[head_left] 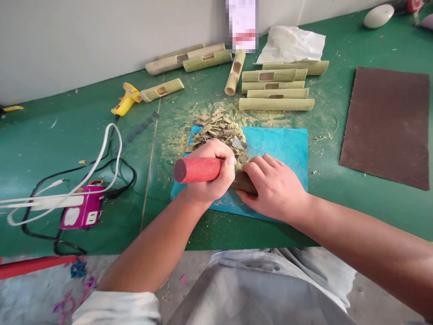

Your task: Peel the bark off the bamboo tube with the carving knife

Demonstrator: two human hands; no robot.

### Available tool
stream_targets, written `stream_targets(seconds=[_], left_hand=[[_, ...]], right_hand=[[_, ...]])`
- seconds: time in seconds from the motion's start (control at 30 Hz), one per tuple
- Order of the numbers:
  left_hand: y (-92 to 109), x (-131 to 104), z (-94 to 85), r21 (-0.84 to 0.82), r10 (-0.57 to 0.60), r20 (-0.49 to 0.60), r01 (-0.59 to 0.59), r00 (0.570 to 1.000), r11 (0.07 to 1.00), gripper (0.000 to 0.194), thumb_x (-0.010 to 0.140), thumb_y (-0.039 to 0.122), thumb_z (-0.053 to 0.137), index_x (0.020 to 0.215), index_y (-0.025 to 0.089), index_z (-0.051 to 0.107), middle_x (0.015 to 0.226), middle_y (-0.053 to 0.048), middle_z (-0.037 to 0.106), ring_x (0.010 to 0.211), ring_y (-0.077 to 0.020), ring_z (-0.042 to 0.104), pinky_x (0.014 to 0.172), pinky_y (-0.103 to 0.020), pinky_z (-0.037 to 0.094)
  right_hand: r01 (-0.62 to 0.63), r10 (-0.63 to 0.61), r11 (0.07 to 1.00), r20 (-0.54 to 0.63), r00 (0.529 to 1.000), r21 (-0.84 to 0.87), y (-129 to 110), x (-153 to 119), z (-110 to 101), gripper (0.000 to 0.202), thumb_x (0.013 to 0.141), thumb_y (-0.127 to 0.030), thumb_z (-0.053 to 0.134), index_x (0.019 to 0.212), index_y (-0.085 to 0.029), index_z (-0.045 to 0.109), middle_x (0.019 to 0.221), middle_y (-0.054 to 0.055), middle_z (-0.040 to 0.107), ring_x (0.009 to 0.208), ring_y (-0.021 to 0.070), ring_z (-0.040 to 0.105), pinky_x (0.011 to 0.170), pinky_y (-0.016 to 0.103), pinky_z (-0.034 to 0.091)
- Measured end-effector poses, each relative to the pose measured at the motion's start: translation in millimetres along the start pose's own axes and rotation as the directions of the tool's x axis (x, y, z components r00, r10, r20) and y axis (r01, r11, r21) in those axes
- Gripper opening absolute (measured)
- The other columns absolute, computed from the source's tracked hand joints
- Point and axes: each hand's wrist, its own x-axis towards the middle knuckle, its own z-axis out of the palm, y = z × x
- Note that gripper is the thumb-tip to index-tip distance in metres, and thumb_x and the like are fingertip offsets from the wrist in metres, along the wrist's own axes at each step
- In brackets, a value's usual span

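L hand [214, 174] gripping red handle [199, 170], R hand [275, 187] brown pc [246, 182]; purple box [92, 204]: apple logo [71, 216]

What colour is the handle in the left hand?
The handle is red, clearest in the head view.

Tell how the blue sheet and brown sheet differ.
The blue sheet is bright, the brown sheet dark. The blue sheet runs longer side to side, the brown sheet front to back. The blue sheet lies partly beneath wood chips, the left hand and the right hand; the brown sheet lies apart, farther right. Both lie on the green table.
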Motion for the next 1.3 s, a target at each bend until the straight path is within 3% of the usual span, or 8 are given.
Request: stream_targets(seconds=[0.27,0.33,0.5,0.57,0.73,0.97,1.3], left_hand=[[7.2,0.9,-5.5,0.106,-0.127,0.131,0.114,0.983,0.988,0.006,0.082,0.019,0.059,0.076,0.019,0.058,0.075,0.000,0.064,0.070,-0.0145,0.063,0.069,-0.031,0.052],[8.0,0.3,-3.5,0.115,-0.141,0.106,0.129,0.984,0.985,0.008,0.083,0.020,0.063,0.077,0.019,0.059,0.073,0.001,0.063,0.068,-0.0128,0.062,0.069,-0.029,0.053],[7.3,0.4,1.9,0.172,-0.059,-0.112,0.078,0.992,0.982,0.015,0.080,0.022,0.076,0.078,0.018,0.061,0.073,0.003,0.064,0.067,-0.0105,0.063,0.069,-0.026,0.054],[6.5,0.5,2.0,0.193,-0.033,-0.144,0.061,0.989,0.979,0.014,0.081,0.023,0.076,0.079,0.018,0.063,0.075,0.002,0.065,0.067,-0.0113,0.064,0.069,-0.027,0.055],[5.7,-1.3,0.9,0.187,-0.019,-0.104,0.038,0.994,0.982,0.011,0.083,0.024,0.073,0.082,0.019,0.063,0.075,0.002,0.064,0.065,-0.0118,0.065,0.069,-0.029,0.055],[6.7,-1.6,1.5,0.097,-0.029,-0.206,0.050,0.978,0.994,0.015,0.088,0.028,0.067,0.076,0.021,0.062,0.067,0.001,0.063,0.059,-0.0135,0.063,0.061,-0.032,0.054],[8.7,-1.9,1.4,0.130,-0.003,-0.138,0.021,0.990,0.991,0.012,0.085,0.021,0.069,0.077,0.017,0.061,0.070,0.002,0.065,0.062,-0.0112,0.065,0.067,-0.028,0.057]], right_hand=[[0.009,-0.008,0.998,-0.013,1.000,0.058,1.0,-1.5,4.0,0.020,0.086,-0.033,0.060,0.094,-0.015,0.060,0.086,0.010,0.063,0.077,0.0233,0.051,0.065,0.035,0.044],[0.011,-0.011,0.998,-0.005,1.000,0.057,0.8,-1.9,5.0,0.019,0.086,-0.032,0.061,0.094,-0.015,0.059,0.087,0.010,0.063,0.077,0.0237,0.051,0.066,0.035,0.045],[-0.006,0.004,0.998,0.048,0.999,0.056,-0.6,-1.7,4.0,0.025,0.083,-0.032,0.067,0.099,-0.013,0.060,0.093,0.012,0.063,0.083,0.0260,0.052,0.072,0.038,0.047],[-0.025,0.021,0.998,0.075,0.997,0.057,-1.5,-1.2,1.8,0.028,0.083,-0.034,0.069,0.099,-0.013,0.061,0.094,0.013,0.063,0.085,0.0265,0.052,0.073,0.038,0.047],[-0.065,0.059,0.997,0.120,0.991,0.049,-2.9,0.3,-2.7,0.032,0.086,-0.045,0.065,0.094,-0.014,0.064,0.091,0.011,0.063,0.082,0.0249,0.051,0.070,0.038,0.045],[-0.021,0.014,0.998,0.107,0.994,0.057,-0.4,1.0,-0.6,0.028,0.084,-0.036,0.070,0.099,-0.014,0.063,0.093,0.011,0.064,0.082,0.0247,0.051,0.070,0.037,0.044],[-0.021,0.019,0.999,0.075,0.997,0.027,-0.4,0.8,-0.4,0.028,0.083,-0.036,0.069,0.100,-0.015,0.063,0.091,0.010,0.063,0.082,0.0251,0.050,0.069,0.037,0.043]])
